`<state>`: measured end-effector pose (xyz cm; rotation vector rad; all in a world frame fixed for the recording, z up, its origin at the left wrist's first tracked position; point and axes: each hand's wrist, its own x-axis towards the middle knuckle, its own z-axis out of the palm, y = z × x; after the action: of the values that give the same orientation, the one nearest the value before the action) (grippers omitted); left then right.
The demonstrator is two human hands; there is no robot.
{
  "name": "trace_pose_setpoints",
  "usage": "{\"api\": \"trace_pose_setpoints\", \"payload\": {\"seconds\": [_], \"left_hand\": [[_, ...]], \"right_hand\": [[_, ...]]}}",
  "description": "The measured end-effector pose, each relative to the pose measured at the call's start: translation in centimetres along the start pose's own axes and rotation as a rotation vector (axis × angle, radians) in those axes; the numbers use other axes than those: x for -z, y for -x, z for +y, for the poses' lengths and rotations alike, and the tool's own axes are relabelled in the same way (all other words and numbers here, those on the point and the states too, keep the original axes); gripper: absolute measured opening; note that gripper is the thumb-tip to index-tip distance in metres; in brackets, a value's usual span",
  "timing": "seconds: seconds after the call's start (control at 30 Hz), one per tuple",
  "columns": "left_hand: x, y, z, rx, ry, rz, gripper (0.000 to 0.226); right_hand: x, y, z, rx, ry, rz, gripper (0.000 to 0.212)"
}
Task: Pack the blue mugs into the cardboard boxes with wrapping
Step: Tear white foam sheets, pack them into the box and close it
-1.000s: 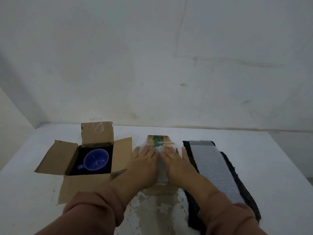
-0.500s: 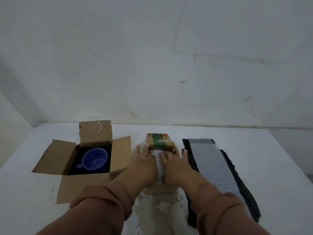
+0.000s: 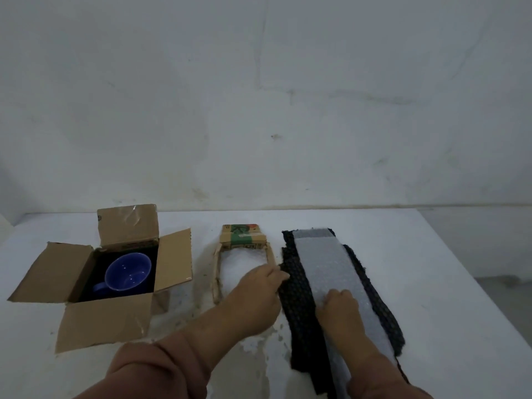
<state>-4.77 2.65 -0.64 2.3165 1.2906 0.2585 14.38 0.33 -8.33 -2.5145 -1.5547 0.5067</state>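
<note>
A blue mug (image 3: 128, 272) stands upright inside the open cardboard box (image 3: 103, 326) at the left, on a dark lining. A smaller cardboard box (image 3: 243, 237) in the middle holds white wrapping (image 3: 239, 263); any mug under it is hidden. To its right lies a black mesh strip (image 3: 296, 306) with a white bubble-wrap strip (image 3: 325, 260) on top. My left hand (image 3: 256, 295) reaches across the small box, and its curled fingertips pinch the left edge of the mesh. On the bubble wrap, my right hand (image 3: 341, 306) has its fingers curled into the sheet.
All of this lies on a white table (image 3: 431, 283) against a grey wall. The table's right edge drops off at the far right. The big box's flaps spread out to the left and front. Pale stains mark the tabletop near my forearms.
Both hands left the top of the small box and moved right. The left hand now holds the mesh edge and the right hand grips the bubble wrap. The wrapping in the small box is uncovered.
</note>
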Motion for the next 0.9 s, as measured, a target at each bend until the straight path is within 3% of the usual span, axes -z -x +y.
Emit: {"api": "trace_pose_setpoints", "payload": {"seconds": [0.13, 0.27, 0.33, 0.4, 0.47, 0.5, 0.57, 0.67, 0.8, 0.9], "left_hand": [[-1.7, 0.1, 1.1, -0.014, 0.08, 0.013, 0.043], [-1.1, -0.1, 2.0, 0.163, 0.293, 0.025, 0.036], [0.0, -0.1, 2.9, 0.286, 0.553, -0.063, 0.035], [0.6, -0.1, 3.7, 0.353, 1.039, -0.221, 0.038], [1.0, 0.1, 3.6, 0.38, 1.38, -0.17, 0.043], [1.6, 0.2, 3.5, 0.402, 1.441, -0.089, 0.04], [3.0, 0.6, 3.0, 0.445, 1.44, 0.085, 0.028], [5.7, 1.5, 1.8, 0.454, 1.436, 0.185, 0.027], [9.2, 3.4, 1.0, 0.418, 1.432, 0.289, 0.024], [10.7, 4.6, 0.0, 0.411, 1.37, 0.365, 0.027]], "right_hand": [[0.4, 0.2, 0.6, 0.098, -0.035, 0.042, 0.015], [3.4, 1.0, -0.1, 0.061, -0.29, 0.121, 0.038], [5.5, 2.2, -1.8, 0.128, -0.395, 0.171, 0.032], [7.3, 3.7, -4.4, 0.262, -0.488, 0.173, 0.02], [8.7, 5.0, -6.8, 0.398, -0.53, 0.101, 0.019], [9.2, 5.6, -7.7, 0.449, -0.554, 0.041, 0.018], [10.2, 6.1, -8.7, 0.497, -0.64, 0.004, 0.017], [11.8, 6.3, -9.0, 0.376, -0.745, 0.113, 0.02], [12.8, 6.7, -9.9, 0.241, -0.891, -0.187, 0.017], [12.9, 7.2, -11.3, 0.329, -1.066, -0.116, 0.019]]}}
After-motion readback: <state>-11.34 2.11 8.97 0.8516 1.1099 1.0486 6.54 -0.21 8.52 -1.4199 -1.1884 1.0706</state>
